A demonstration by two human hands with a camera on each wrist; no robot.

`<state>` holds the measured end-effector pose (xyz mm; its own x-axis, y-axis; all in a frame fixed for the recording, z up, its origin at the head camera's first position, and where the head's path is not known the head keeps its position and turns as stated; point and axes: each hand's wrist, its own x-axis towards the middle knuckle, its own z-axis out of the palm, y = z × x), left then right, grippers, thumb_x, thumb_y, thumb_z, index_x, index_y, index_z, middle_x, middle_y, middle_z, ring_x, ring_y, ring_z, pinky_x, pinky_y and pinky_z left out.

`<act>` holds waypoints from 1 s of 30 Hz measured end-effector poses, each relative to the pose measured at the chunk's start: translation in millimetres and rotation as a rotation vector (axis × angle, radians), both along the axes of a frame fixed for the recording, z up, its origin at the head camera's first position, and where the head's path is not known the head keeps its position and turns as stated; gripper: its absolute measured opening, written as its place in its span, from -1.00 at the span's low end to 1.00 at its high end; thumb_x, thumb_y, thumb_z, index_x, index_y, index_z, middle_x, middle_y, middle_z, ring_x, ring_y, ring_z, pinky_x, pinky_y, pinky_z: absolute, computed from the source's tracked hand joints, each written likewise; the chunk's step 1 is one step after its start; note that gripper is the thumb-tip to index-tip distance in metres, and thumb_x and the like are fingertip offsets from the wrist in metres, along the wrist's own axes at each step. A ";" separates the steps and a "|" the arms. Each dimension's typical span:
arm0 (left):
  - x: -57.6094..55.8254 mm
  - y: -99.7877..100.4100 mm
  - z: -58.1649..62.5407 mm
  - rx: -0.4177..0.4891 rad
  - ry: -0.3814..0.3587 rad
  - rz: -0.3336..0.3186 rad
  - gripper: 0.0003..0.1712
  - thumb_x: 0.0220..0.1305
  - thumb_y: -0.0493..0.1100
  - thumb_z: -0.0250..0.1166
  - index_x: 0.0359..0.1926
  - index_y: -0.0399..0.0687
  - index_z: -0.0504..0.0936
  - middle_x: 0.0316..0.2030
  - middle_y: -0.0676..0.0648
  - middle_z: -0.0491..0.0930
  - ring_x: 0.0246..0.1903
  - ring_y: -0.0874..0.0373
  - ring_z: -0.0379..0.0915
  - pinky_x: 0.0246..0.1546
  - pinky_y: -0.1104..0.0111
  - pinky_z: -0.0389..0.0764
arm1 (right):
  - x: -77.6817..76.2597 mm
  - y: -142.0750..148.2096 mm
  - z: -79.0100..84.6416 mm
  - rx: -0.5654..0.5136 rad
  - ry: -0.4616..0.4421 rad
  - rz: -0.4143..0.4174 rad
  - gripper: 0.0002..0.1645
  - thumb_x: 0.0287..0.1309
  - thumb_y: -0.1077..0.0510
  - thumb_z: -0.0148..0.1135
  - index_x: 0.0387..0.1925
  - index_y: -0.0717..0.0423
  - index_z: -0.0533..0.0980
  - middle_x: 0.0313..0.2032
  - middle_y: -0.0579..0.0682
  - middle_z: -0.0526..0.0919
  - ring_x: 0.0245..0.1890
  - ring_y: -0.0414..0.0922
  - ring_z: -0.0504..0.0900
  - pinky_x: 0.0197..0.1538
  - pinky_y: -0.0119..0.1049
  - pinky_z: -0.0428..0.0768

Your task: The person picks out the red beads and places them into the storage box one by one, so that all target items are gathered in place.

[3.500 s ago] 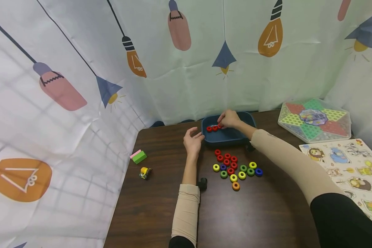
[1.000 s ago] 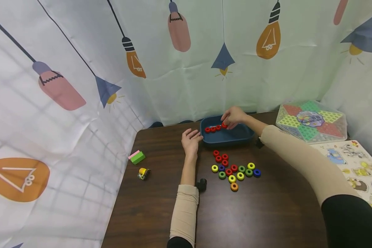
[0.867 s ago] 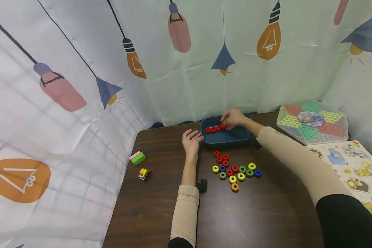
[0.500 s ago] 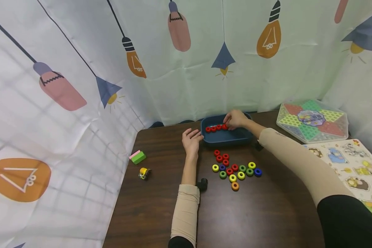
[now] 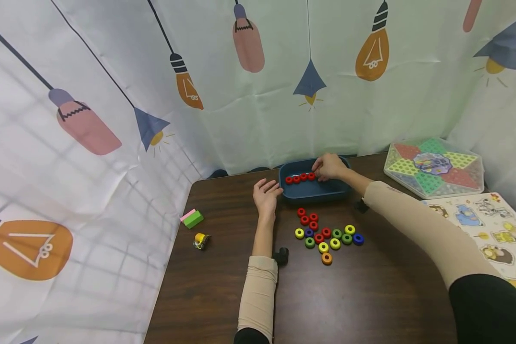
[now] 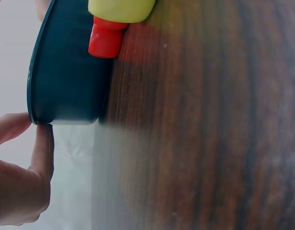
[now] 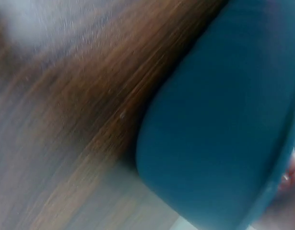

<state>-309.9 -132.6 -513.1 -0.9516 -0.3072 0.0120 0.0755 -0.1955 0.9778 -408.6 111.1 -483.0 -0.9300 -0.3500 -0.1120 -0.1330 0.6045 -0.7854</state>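
In the head view a dark blue tray [image 5: 309, 192] stands at the table's back edge. Several red rings [image 5: 303, 177] lie in a row inside it. My right hand [image 5: 330, 168] reaches over the tray, fingers pointing down just right of the row's last ring; its fingertips are partly hidden. At the tray's left end is my left hand [image 5: 265, 197], fingers loosely extended. The left wrist view shows the left hand's thumb and a finger [image 6: 41, 153] touching the corner of the tray rim [image 6: 30, 91]. In the right wrist view, the tray wall [image 7: 209, 124] hides most of the right hand.
Loose red, yellow, green, blue and orange rings [image 5: 326, 233] lie before the tray. A green-and-pink block [image 5: 193, 219] and yellow toy [image 5: 201, 240] sit left. At right are a hexagonal box [image 5: 434, 167] and an animal picture board [image 5: 494, 224].
Another red ring from the table group has joined the row in the tray. My right hand has let it go and shifted slightly right. The left hand stays by the tray.
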 end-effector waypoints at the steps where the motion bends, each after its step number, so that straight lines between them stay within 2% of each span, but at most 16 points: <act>1: -0.2 0.4 -0.2 0.003 0.001 0.004 -0.27 0.07 -0.54 0.35 0.23 -0.12 0.31 0.13 -0.39 0.49 0.10 -0.19 0.54 -0.02 0.26 0.64 | 2.9 0.2 1.8 -0.004 0.012 0.001 -0.76 0.21 0.31 0.25 -0.09 0.32 0.61 -0.26 0.23 0.73 -0.34 0.07 0.76 -0.29 -0.13 0.72; 4: -0.5 1.2 -0.7 0.003 0.006 0.013 -0.28 0.06 -0.54 0.35 0.22 -0.12 0.32 0.12 -0.40 0.49 0.09 -0.19 0.54 -0.03 0.25 0.64 | 13.7 0.7 10.5 -0.019 0.054 0.018 -0.75 0.23 0.28 0.25 -0.08 0.32 0.61 -0.24 0.23 0.73 -0.31 0.11 0.75 -0.24 -0.05 0.71; 7: -0.7 1.5 -1.1 -0.004 -0.001 0.016 -0.29 0.06 -0.54 0.35 0.21 -0.12 0.32 0.11 -0.39 0.51 0.07 -0.15 0.57 -0.03 0.24 0.64 | 30.3 1.6 23.5 -0.042 0.093 0.071 -0.79 0.23 0.25 0.27 -0.11 0.25 0.63 -0.26 0.22 0.74 -0.28 0.14 0.74 -0.20 0.03 0.70; 12: -0.6 0.8 -2.0 -0.008 -0.022 0.009 -0.28 0.07 -0.53 0.36 0.23 -0.11 0.32 0.11 -0.35 0.53 0.06 -0.09 0.58 -0.03 0.26 0.64 | 68.2 3.5 44.8 -0.040 0.159 0.186 -0.86 0.21 0.16 0.34 -0.18 0.01 0.67 -0.32 0.02 0.77 -0.34 0.08 0.75 -0.30 -0.09 0.71; 16: 1.8 -1.6 2.4 0.015 -0.027 -0.011 -0.26 0.08 -0.55 0.34 0.26 -0.15 0.30 0.13 -0.37 0.50 0.09 -0.13 0.55 -0.02 0.27 0.64 | 97.8 4.0 50.9 -0.015 0.111 0.331 -0.85 0.18 0.15 0.36 -0.18 -0.05 0.66 -0.30 -0.05 0.76 -0.37 0.00 0.73 -0.33 -0.14 0.70; 20: 7.3 -4.1 13.2 0.023 -0.029 -0.055 -0.25 0.09 -0.56 0.32 0.29 -0.24 0.25 0.17 -0.45 0.43 0.14 -0.21 0.50 0.00 0.24 0.62 | 120.3 4.3 41.0 0.053 0.047 0.500 -0.73 0.11 0.21 0.41 -0.11 0.03 0.65 -0.26 -0.01 0.75 -0.38 -0.07 0.72 -0.37 -0.23 0.69; 22: 10.6 -4.4 19.3 0.012 -0.032 -0.070 -0.24 0.09 -0.57 0.31 0.30 -0.29 0.23 0.19 -0.47 0.41 0.14 -0.23 0.48 0.00 0.24 0.62 | 128.5 4.5 31.2 0.097 0.044 0.552 -0.67 0.07 0.22 0.44 -0.08 0.07 0.64 -0.25 0.00 0.75 -0.42 -0.11 0.71 -0.44 -0.30 0.66; 26: 12.9 -3.7 24.5 -0.008 -0.040 -0.066 -0.26 0.08 -0.57 0.32 0.28 -0.30 0.25 0.17 -0.46 0.43 0.13 -0.23 0.50 -0.02 0.25 0.64 | 139.6 3.6 10.8 0.146 0.055 0.587 -0.60 0.02 0.20 0.47 -0.04 0.12 0.62 -0.28 -0.02 0.73 -0.51 -0.17 0.66 -0.48 -0.34 0.63; 30: 7.8 -3.0 15.9 0.012 -0.041 -0.040 -0.25 0.05 -0.56 0.35 0.26 -0.24 0.30 0.11 -0.36 0.50 0.10 -0.19 0.53 -0.04 0.25 0.65 | 144.1 1.5 -3.7 0.168 0.088 0.579 -0.59 0.00 0.13 0.50 -0.06 0.06 0.62 -0.35 -0.13 0.72 -0.47 -0.27 0.62 -0.37 -0.34 0.61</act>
<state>-302.1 -135.6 -497.1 -0.9626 -0.2690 -0.0312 0.0269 -0.2095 0.9774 -264.4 112.6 -486.7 -0.6021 -0.7859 -0.1408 -0.5373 0.5293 -0.6566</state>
